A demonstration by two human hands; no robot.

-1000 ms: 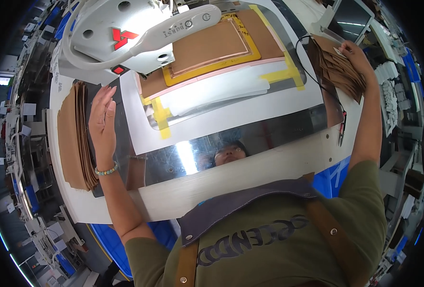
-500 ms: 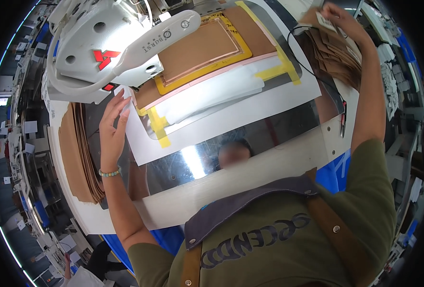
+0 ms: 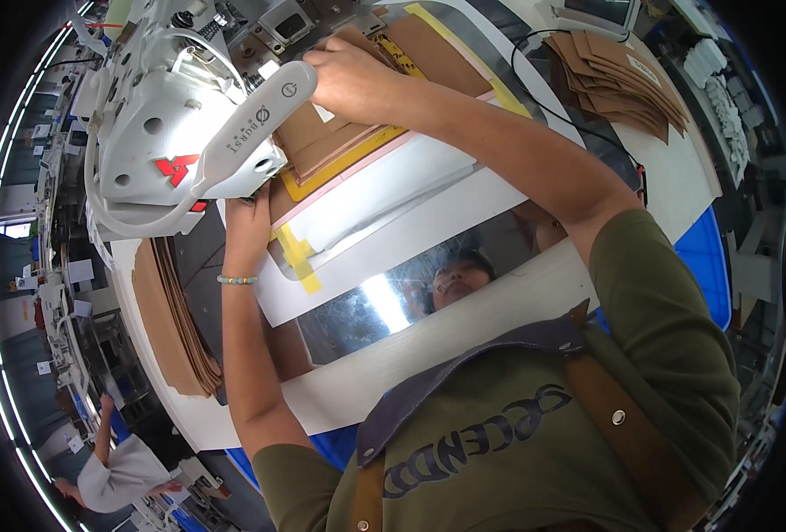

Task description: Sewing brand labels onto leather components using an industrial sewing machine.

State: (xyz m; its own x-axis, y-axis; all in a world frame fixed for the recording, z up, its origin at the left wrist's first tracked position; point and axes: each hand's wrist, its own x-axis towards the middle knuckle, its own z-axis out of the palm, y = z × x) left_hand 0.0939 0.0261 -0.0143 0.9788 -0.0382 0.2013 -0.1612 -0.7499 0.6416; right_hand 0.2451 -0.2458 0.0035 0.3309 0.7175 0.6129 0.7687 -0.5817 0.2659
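My right hand is closed on a brown piece with a white label, over the yellow-edged frame at the back of the work plate, partly behind the machine's white handle. My left hand reaches to the plate's left side, its fingertips hidden under the white machine head; whether it holds anything is unclear. Around the frame lie a pink strip, yellow tape and white sheets.
Stacks of brown pieces stand at the left and back right. A black cable crosses the right side. A mirror-like metal plate runs along the front. A blue bin is at the right; a co-worker is at the lower left.
My right hand has moved leftward from the right stack, carrying a labelled brown piece over the frame. My left hand has shifted right, under the machine head. A co-worker has come into view.
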